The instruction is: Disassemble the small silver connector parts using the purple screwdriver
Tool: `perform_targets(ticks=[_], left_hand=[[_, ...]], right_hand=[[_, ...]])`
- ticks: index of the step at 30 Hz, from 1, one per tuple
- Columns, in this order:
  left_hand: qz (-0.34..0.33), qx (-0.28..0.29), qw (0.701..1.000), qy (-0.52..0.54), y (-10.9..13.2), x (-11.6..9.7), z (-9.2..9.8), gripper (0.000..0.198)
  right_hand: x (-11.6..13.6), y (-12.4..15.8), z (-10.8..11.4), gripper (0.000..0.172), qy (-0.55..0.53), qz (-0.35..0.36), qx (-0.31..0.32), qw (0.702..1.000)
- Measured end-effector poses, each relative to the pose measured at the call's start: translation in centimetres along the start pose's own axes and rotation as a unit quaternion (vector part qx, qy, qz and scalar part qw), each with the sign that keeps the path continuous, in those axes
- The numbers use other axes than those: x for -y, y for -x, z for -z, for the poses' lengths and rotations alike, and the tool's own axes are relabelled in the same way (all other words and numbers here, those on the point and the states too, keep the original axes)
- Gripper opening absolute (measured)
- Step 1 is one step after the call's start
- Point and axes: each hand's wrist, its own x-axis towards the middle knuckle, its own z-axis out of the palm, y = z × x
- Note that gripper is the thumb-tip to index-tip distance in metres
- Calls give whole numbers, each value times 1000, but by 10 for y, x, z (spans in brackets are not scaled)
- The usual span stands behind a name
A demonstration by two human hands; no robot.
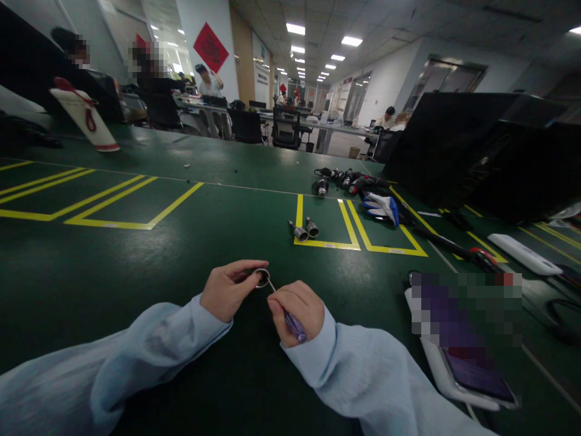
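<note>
In the head view, my left hand (231,289) pinches a small round metal ring-like part (262,278) between thumb and fingers, its opening turned toward me. My right hand (299,310) is closed around a screwdriver (295,327) with a translucent purple handle. The thin shaft points up and left, its tip at the rim of the round part; whether it touches inside I cannot tell. Beyond my hands, two metal cup-shaped pieces with thin stems, one (300,233) beside the other (312,228), lie at the corner of a yellow-taped box.
Blue-and-white gloves (381,208) and dark cabled tools (347,180) lie farther back. A phone (476,369) on a white block sits at right, near a white power strip (524,254). A cup (86,118) stands far left; black monitors (454,151) rise at right. People sit beyond.
</note>
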Motion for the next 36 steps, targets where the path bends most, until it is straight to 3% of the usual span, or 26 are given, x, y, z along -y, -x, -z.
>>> perform_targets(ticks=[20,22,24,25,27,29,32,36], left_hand=[[13,4,1000,14,-1,0,0,33],[8,15,1000,13,-3,3,3,34],[3,17,1000,3,-7,6,7,35],[3,12,1000,-1,-9,7,9,36],[3,0,1000,-3,-12,9,11,36],[4,-9,1000,3,-15,9,12,36],[7,-8,1000,11,-17,10,11,38],[9,-5,1000,16,-16,11,10,38]], right_hand=[[4,0,3,13,-18,-1,-6,1000],[3,0,6,16,-59,-39,-30,997],[-3,0,7,22,-106,-129,-72,983],[-7,0,7,27,-128,-197,-93,967],[-17,-1,4,35,-188,-358,-101,909],[-26,-2,0,37,-240,-447,-94,857],[-31,-2,-5,38,-278,-472,-80,833],[-30,0,-9,38,-263,-456,-64,848]])
